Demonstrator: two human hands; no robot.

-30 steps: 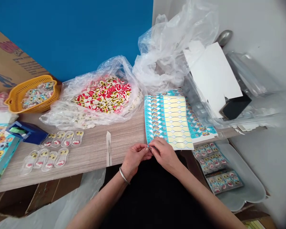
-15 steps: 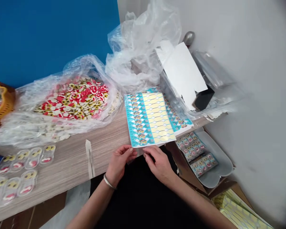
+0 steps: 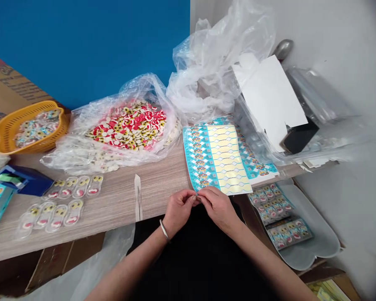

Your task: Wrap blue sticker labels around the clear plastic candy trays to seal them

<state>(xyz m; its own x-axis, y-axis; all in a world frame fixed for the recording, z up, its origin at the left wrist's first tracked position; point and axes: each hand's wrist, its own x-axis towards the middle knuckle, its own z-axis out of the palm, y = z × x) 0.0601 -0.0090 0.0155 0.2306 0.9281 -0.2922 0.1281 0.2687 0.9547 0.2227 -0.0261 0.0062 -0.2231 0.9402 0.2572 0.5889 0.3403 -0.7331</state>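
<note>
From my remote feed, the person's left hand [image 3: 179,211] and right hand [image 3: 219,210] are curled and close together, their fingertips [image 3: 195,195] meeting in a pinch just below the lower edge of a long blue-and-pale-yellow printed card sheet [image 3: 216,159]; whatever is between them is too small for me to make out. Half a second ago I saw these hands apart, and the view has since swung back left. The sheet lies flat on a wood-grain table [image 3: 119,205], overlapping a second blue printed sheet [image 3: 257,165]. A plain silver bangle [image 3: 163,230] circles the left wrist. Beyond the sheet, a crumpled clear plastic bag [image 3: 127,125] holds a heap of red, white and yellow pieces [image 3: 128,127]. To its left, a yellow plastic basket [image 3: 1,140] holds blue-and-yellow blister cards [image 3: 36,131]. Two rows of clear blisters with yellow and red shapes [image 3: 62,213] lie on the table. Below right, a white moulded tray [image 3: 319,246] holds more printed blister cards [image 3: 272,204].
</note>
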